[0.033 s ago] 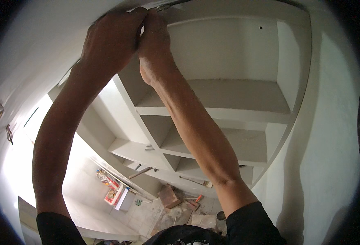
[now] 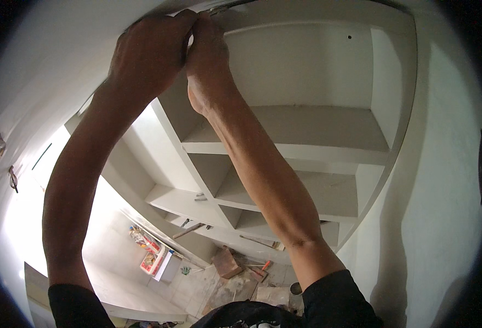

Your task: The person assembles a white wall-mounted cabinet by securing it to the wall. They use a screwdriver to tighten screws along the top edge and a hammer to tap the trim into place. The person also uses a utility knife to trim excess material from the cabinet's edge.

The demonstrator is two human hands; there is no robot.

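Both my arms reach up to the top edge of a pale built-in shelf unit (image 2: 285, 146), close under the ceiling. My left hand (image 2: 149, 50) is closed, its back toward me and its fingertips out of sight. Right beside it, my right hand (image 2: 207, 46) is closed too, with the wrist bent and the thumb side near the left thumb. A thin dark strip or gap (image 2: 224, 7) runs along the top of the unit by the right fingers. Whatever the hands grip is hidden behind them.
Lower shelves hold a wooden-handled tool (image 2: 188, 230) and small metal pieces (image 2: 200, 197). On the floor lie a brown block (image 2: 226, 263), an orange-handled tool (image 2: 266, 266) and a dark round container (image 2: 295, 288). A red-and-white box (image 2: 156, 261) stands lower left. A pale wall (image 2: 443, 191) flanks the right.
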